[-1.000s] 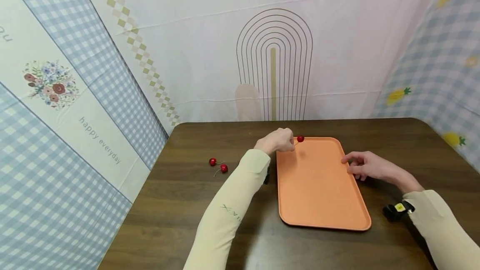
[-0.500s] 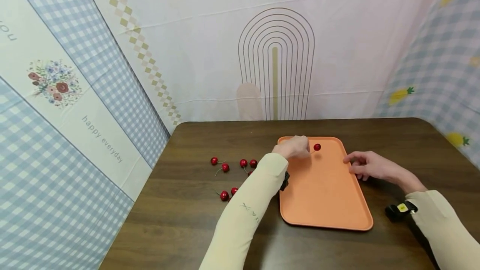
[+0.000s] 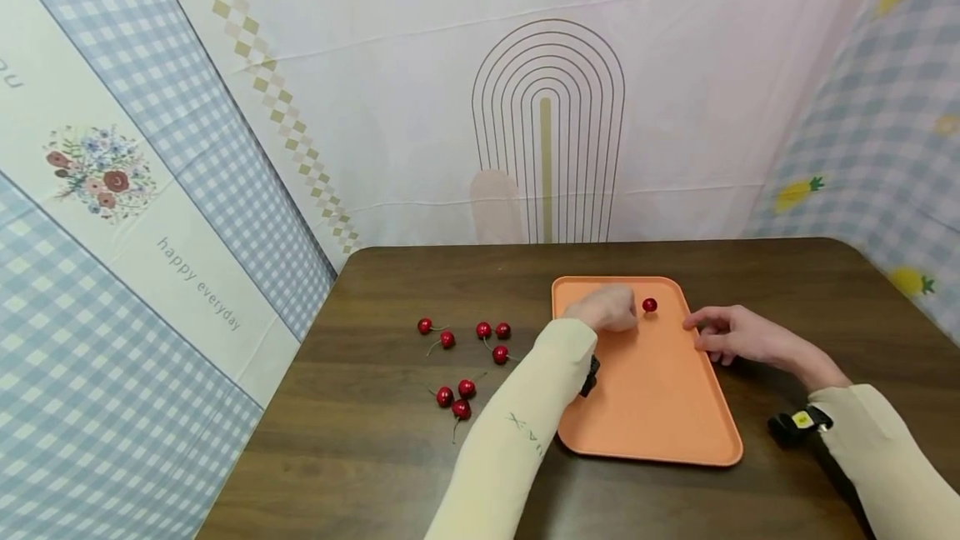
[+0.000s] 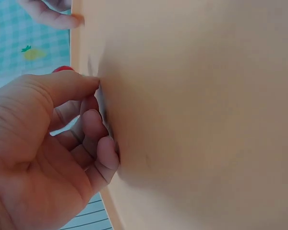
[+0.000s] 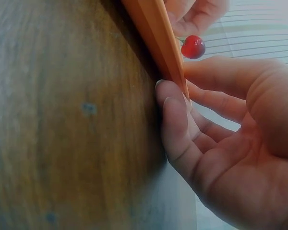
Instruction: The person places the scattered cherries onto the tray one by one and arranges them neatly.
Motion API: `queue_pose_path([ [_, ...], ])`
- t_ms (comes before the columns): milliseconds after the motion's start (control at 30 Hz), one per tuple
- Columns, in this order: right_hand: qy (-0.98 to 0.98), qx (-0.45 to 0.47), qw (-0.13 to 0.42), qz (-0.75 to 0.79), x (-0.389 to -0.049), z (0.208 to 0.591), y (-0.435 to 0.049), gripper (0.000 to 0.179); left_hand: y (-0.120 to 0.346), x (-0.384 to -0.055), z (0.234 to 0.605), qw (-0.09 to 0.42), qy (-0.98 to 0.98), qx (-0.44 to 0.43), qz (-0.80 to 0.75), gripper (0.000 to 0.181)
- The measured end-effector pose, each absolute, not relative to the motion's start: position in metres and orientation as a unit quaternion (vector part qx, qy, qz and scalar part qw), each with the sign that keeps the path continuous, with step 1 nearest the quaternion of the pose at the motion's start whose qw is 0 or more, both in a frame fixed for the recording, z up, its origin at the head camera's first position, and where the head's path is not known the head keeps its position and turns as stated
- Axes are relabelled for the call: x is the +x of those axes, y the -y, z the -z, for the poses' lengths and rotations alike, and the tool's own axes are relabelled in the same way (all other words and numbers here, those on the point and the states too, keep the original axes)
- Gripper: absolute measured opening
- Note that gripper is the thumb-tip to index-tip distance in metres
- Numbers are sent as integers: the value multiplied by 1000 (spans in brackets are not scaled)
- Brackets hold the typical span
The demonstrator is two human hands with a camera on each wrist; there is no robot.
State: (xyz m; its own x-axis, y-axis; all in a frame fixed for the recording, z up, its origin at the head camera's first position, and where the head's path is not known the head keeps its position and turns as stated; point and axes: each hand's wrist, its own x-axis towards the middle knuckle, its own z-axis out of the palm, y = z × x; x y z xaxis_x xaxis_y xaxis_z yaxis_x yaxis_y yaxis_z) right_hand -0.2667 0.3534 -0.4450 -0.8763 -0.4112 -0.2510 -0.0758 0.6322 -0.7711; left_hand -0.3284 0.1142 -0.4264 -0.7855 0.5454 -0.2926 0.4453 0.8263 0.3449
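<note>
My left hand (image 3: 609, 307) pinches a red cherry (image 3: 649, 305) by its thin stem, over the far part of the orange tray (image 3: 652, 407). The right wrist view shows the cherry (image 5: 193, 47) hanging beyond the tray's rim, its stem running to the left fingers. In the left wrist view only a red sliver of the cherry (image 4: 63, 69) shows behind the thumb, with the fingertips close over the tray floor. At the tray's right side, my right hand (image 3: 738, 333) grips the rim, thumb on the edge and fingers curled against the outside.
Left of the tray, several stemmed cherries lie on the brown wooden table (image 3: 337, 457): a pair (image 3: 447, 340), a group of three near the tray (image 3: 500, 354) and another three (image 3: 461, 409) closer to me. A patterned cloth (image 3: 420, 107) hangs behind the table.
My left hand has carried the cherry rightward and toward me, from the tray's far left corner to over its far right part. The right hand keeps its grip on the rim.
</note>
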Motion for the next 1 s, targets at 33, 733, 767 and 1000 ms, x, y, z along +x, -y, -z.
queue_pose_path([
  [33,-880,-139,206,405,-267,445,-353,47,-115,-328,426,196,-935,265,-132,47],
  [733,-886,-146,195,395,-265,444,-351,46,-101,-331,419,227,-917,255,-204,33],
  [767,-886,-146,196,395,-265,444,-351,46,-97,-330,417,221,-917,261,-205,30],
  [1000,-885,-158,191,395,-265,445,-352,44,-70,-327,393,157,-926,283,-192,13],
])
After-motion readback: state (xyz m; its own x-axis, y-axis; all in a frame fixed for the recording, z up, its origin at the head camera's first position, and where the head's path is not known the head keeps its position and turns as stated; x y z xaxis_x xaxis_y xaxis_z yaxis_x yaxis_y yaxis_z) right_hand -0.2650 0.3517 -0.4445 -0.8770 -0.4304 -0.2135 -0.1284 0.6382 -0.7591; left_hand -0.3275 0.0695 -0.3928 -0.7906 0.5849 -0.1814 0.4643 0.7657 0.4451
